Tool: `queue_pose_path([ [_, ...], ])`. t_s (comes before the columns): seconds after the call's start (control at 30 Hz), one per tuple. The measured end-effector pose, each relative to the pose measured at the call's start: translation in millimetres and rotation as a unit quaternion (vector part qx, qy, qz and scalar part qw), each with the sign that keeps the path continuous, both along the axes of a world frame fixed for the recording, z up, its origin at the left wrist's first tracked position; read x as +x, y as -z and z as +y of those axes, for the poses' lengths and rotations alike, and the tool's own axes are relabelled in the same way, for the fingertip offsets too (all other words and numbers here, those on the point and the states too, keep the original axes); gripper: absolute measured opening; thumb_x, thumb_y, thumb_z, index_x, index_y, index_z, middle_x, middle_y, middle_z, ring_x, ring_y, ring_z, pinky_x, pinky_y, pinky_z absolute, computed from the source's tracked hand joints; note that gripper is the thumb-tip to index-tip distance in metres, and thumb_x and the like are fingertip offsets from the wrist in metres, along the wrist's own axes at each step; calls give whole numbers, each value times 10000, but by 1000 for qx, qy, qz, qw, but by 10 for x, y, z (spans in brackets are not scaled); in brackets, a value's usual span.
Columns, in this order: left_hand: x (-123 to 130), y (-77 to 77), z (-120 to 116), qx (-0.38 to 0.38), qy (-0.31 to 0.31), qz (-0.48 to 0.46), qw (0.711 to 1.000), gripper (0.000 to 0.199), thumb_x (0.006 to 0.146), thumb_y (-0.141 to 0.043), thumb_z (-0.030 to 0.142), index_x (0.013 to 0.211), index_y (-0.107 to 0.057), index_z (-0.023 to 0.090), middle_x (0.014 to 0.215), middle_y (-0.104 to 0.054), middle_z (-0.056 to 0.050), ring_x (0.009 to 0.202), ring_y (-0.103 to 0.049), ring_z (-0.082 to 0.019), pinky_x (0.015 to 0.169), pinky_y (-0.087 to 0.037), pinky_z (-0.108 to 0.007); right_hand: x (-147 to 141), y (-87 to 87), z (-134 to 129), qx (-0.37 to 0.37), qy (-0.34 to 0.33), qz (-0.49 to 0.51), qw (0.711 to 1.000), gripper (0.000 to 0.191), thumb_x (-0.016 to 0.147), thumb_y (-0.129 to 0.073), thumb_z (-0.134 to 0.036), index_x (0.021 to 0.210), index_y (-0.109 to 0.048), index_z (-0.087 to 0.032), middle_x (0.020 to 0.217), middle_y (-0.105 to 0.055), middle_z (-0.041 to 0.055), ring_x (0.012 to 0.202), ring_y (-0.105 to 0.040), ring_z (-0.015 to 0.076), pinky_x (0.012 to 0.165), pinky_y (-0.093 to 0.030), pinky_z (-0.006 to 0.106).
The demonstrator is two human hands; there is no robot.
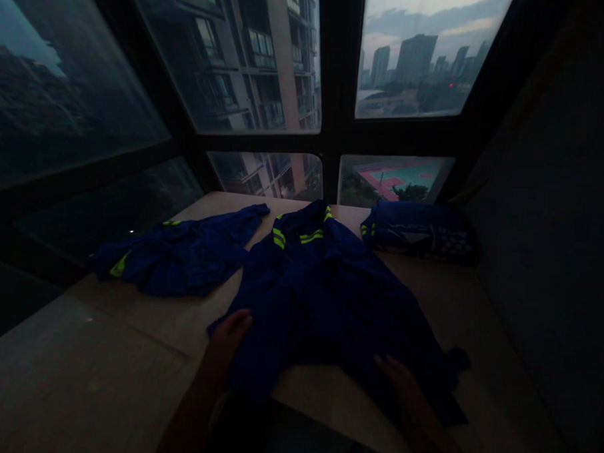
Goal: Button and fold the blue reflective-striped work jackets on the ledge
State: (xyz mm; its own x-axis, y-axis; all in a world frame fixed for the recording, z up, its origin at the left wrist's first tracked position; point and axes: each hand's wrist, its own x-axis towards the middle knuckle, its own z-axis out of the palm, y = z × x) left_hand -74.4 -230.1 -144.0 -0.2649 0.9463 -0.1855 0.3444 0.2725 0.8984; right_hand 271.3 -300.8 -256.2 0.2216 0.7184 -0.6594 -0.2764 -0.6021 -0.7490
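A dark blue garment (324, 287) with yellow-green stripes is spread on the pale surface in front of me. Its striped end lies toward the windows, and two wide parts spread toward me. At its left edge, my left hand (228, 333) is closed, with thumb and fingers pinching the cloth. My right hand (398, 376) lies on the right near part, its fingers stretched out over the fabric. Dim light hides the finer folds and the garment's exact kind.
Another blue striped garment (190, 258) lies crumpled at the left. A folded dark blue bundle (416, 231) with pale printing sits at the back right, near the wall (545, 264). Dark-framed windows (265, 145) border the pale surface (121, 359) behind and at left.
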Motion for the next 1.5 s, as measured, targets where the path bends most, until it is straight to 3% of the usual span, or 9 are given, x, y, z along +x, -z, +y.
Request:
queue_pose_path([
  [0.1,208,117,-120,58,106,206,971,317,792,-571,393,1004,-715,208,1048,-736,-83,992,-685,-274,916,-513,-418,-7,-48,1,-5,-2,13,1000,673,550,-773,-654,1041,-705,-200,1276,-658,126,1325,-479,375,1090,-397,482],
  [0.2,400,226,-369,92,137,261,951,287,844,-502,356,993,-711,226,1025,-727,-79,952,-682,-252,880,-515,-395,-17,-105,0,-1,-5,32,999,725,554,-769,-654,1113,-686,-201,1210,-694,115,1293,-518,362,1070,-422,482],
  [0.43,715,462,-1034,-59,87,53,993,343,800,-583,540,790,-712,222,793,-718,-58,769,-662,-235,733,-507,-318,-53,-208,8,0,1,47,999,641,512,-816,-591,1010,-714,-200,1186,-708,109,1243,-565,356,1042,-459,423],
  [0.63,845,898,-1409,-259,29,-231,937,557,530,-770,700,770,-730,198,801,-739,-78,712,-665,-235,630,-505,-312,-45,-235,-1,51,-16,118,992,567,526,-849,-513,966,-718,-180,969,-764,94,1057,-676,335,980,-486,446],
  [0.77,874,1103,-1450,-272,-93,-344,894,567,470,-833,657,763,-726,183,874,-749,-132,830,-705,-282,679,-539,-332,-15,-182,-19,47,-11,152,987,526,499,-862,-478,907,-722,-177,856,-764,81,969,-703,323,957,-488,445],
  [0.93,776,1186,-1471,-198,-119,-249,940,368,557,-842,457,818,-729,223,932,-744,-133,843,-708,-295,637,-557,-343,3,-171,-67,44,-16,150,988,515,494,-850,-460,900,-718,-173,866,-756,89,968,-697,329,917,-498,446],
  [1.1,644,1154,-1470,-144,-95,-197,965,463,448,-856,169,893,-755,248,956,-731,-94,948,-683,-283,775,-557,-320,13,-231,-85,32,-34,126,991,574,502,-851,-511,948,-709,-179,916,-751,86,968,-690,308,884,-509,408],
  [1.23,713,1180,-1439,-133,-120,-195,964,376,462,-854,223,823,-748,221,850,-719,-103,903,-688,-306,735,-555,-340,25,-221,-88,28,-29,86,995,657,461,-866,-556,981,-692,-194,932,-741,71,946,-688,307,845,-520,405],
  [1.5,976,1151,-1368,-166,-204,-336,904,387,544,-846,421,798,-668,189,822,-722,-89,761,-722,-265,600,-534,-315,9,-296,-128,20,-19,54,998,693,521,-786,-619,1071,-700,-208,1049,-738,105,1102,-640,347,936,-484,449],
])
